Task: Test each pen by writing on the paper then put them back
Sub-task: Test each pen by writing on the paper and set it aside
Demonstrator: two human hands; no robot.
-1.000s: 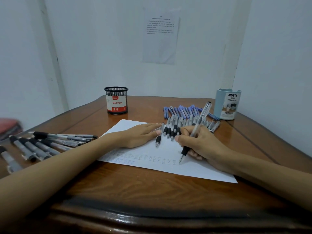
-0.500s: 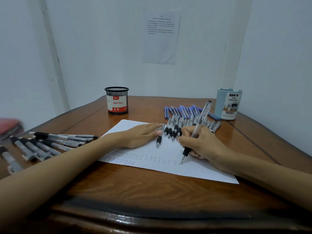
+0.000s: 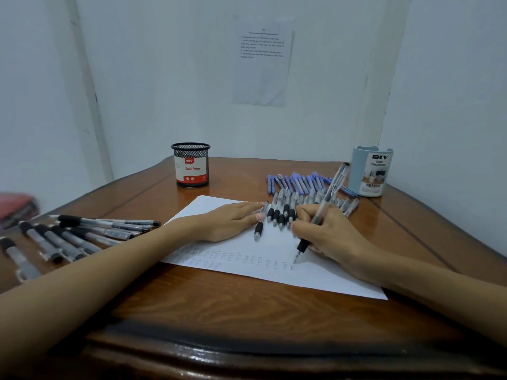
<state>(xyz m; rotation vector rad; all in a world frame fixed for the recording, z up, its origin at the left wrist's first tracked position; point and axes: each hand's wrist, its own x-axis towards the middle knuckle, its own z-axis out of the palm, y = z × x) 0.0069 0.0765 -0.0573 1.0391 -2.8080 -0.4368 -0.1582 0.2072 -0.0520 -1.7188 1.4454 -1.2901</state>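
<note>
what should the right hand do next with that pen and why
Probably lift the pen off the paper and set it aside: the right hand has its tip at the end of a row of marks, while the left hand rests flat on the sheet.

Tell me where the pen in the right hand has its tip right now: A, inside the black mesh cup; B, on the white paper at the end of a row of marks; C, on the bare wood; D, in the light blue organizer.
B: the right hand holds the pen with its tip at the white paper.
</note>
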